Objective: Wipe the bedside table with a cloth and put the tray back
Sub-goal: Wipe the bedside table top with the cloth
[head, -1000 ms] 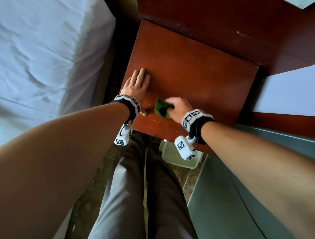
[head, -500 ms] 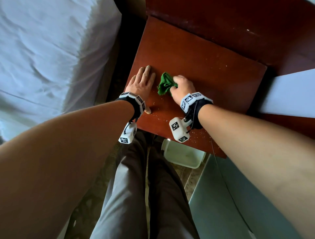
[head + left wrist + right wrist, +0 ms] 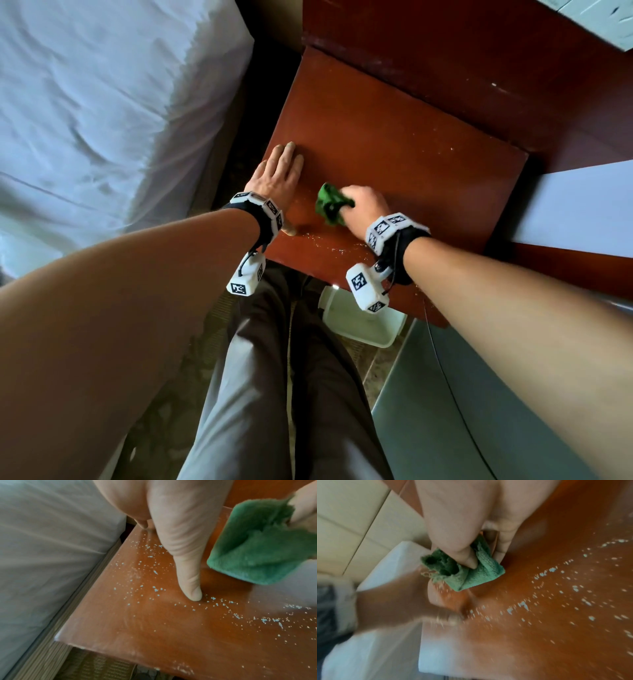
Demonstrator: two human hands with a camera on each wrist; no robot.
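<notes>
We are wiping the worktop (image 3: 394, 144): our right hand (image 3: 364, 209) is clutching the bunched green cloth (image 3: 330, 204) against the wood near the front edge, while our left hand (image 3: 279, 174) is lying flat, fingers straight, just beside it. Pale crumbs (image 3: 154, 588) are scattered along the front strip, so we are judging the wipe unfinished. The next pass calls for sweeping them off, and the tray (image 3: 363, 323) is waiting on the floor below.
</notes>
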